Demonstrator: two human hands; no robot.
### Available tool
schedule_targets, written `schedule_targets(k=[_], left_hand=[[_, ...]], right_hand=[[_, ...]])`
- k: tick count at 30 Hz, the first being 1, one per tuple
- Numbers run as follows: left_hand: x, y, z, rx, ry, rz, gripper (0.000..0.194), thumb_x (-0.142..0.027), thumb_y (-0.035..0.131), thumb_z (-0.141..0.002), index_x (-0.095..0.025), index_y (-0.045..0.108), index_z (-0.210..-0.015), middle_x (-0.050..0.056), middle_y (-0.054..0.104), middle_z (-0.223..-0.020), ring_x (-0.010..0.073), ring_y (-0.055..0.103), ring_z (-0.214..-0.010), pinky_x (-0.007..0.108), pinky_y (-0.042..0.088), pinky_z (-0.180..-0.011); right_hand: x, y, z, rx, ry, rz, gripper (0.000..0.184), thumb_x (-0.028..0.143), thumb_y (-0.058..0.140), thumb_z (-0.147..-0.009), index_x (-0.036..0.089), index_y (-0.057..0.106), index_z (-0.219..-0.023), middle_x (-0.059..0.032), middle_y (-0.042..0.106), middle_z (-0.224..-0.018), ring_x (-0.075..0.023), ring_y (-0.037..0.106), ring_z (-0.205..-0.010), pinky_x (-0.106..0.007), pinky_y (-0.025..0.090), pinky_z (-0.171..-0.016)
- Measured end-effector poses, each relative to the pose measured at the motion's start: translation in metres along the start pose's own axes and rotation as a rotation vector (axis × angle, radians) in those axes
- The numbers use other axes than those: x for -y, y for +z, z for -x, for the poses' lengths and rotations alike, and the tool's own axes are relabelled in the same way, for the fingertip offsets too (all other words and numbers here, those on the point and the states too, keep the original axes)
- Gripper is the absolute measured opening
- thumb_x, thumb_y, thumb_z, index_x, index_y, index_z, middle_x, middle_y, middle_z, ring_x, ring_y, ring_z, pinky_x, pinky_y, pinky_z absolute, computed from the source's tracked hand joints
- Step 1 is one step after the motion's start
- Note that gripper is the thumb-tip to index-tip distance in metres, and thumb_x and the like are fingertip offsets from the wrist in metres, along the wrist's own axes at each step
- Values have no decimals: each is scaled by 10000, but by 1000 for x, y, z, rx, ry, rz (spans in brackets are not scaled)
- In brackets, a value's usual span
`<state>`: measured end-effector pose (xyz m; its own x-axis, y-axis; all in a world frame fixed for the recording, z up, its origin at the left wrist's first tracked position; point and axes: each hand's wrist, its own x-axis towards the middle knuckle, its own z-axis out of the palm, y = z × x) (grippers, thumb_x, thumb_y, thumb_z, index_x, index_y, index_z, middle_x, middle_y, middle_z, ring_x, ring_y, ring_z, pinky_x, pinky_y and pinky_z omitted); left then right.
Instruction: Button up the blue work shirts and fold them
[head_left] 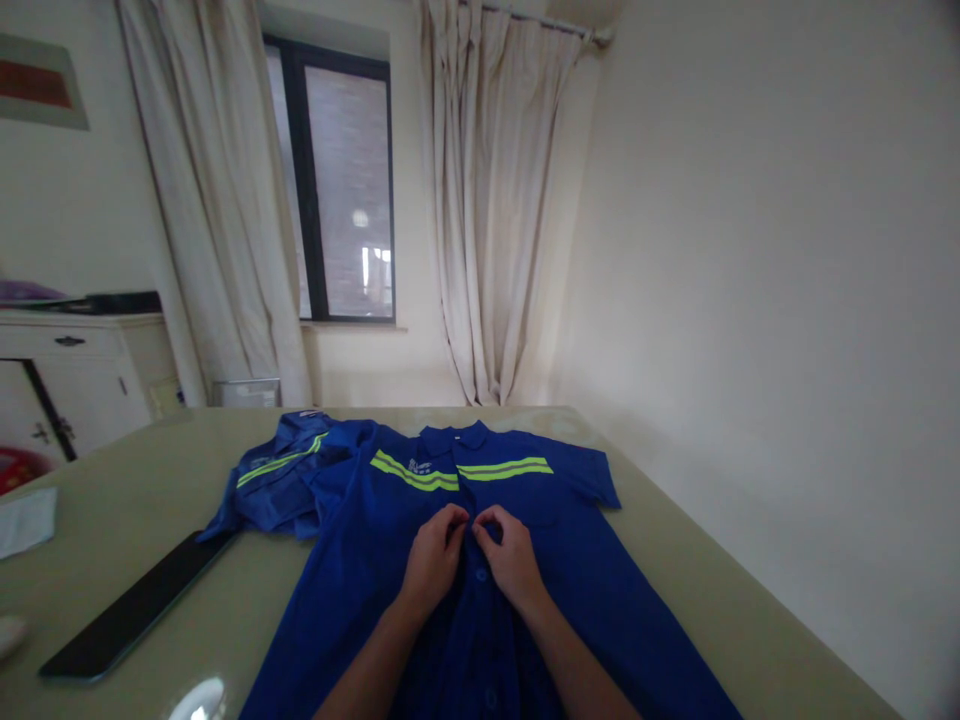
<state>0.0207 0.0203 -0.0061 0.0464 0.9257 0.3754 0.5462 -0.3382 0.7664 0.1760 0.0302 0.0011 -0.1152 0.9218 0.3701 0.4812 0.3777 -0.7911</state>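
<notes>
A blue short-sleeved work shirt [600,570] lies spread face up, its collar toward the far edge of the table and yellow-green stripes across the chest. My left hand [436,552] pinches the front opening just below the stripes, on the left side. Close beside it, my right hand [511,552] has thumb and forefinger pinched at the other side of the opening. The fingertips nearly meet; whatever small part of the front lies between them is hidden. Below the hands, a button [481,575] shows on the placket, with another lower down.
The pale green table [720,600] meets a wall on the right. Left of the shirt lies a second, crumpled blue striped garment [281,485], touching a long dark flat board [135,610]. A pale folded sheet [28,522] rests near the left edge. Beyond are curtains and a white cabinet [82,365].
</notes>
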Motion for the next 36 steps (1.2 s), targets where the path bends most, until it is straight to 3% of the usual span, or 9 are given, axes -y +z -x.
schedule_targets(k=[3, 13, 20, 29, 33, 36], left_hand=[[1, 1, 0, 1, -4, 0, 193, -191, 470, -908, -229, 646, -979, 32, 735, -975, 191, 688, -923, 292, 507, -844], [1, 2, 1, 42, -22, -76, 224, -135, 477, -894, -223, 672, -958, 24, 734, -933, 180, 680, -886, 272, 482, -803], [-3, 2, 3, -21, -98, -58, 155, -217, 496, -935, -230, 647, -967, 21, 737, -943, 179, 685, -876, 269, 466, -779], [2, 3, 1, -4, -81, -51, 165, -196, 507, -904, -233, 656, -966, 23, 745, -926, 180, 695, -858, 268, 482, -782], [3, 2, 1, -4, -61, 11, 162, -215, 507, -900, -231, 659, -955, 25, 747, -926, 186, 695, -848, 276, 493, -784], [3, 2, 1, -15, -55, 22, 160, -212, 511, -891, -228, 661, -945, 25, 747, -920, 184, 693, -840, 273, 487, -776]], right_hand=[[-1, 0, -2, 16, 24, 8, 198, 270, 588, -865, 208, 735, -983, -36, 751, -905, -207, 677, -822, -268, 478, -747], [-2, 0, -2, -12, -29, 31, 186, 268, 527, -916, 210, 698, -873, -47, 730, -883, -211, 672, -862, -273, 482, -789], [-7, 4, -3, -36, -88, -59, 179, 296, 530, -912, 207, 679, -871, -50, 719, -883, -214, 664, -869, -288, 470, -810], [-8, 2, -5, 72, 0, -101, 311, 372, 493, -933, 198, 712, -796, -33, 714, -751, -197, 640, -705, -276, 435, -648], [-11, 5, -4, -7, 8, -69, 211, 328, 584, -871, 193, 727, -948, -41, 737, -842, -205, 656, -763, -281, 462, -691], [-12, 5, -3, 13, -22, -38, 197, 284, 607, -850, 205, 746, -964, -48, 753, -893, -215, 675, -816, -293, 477, -746]])
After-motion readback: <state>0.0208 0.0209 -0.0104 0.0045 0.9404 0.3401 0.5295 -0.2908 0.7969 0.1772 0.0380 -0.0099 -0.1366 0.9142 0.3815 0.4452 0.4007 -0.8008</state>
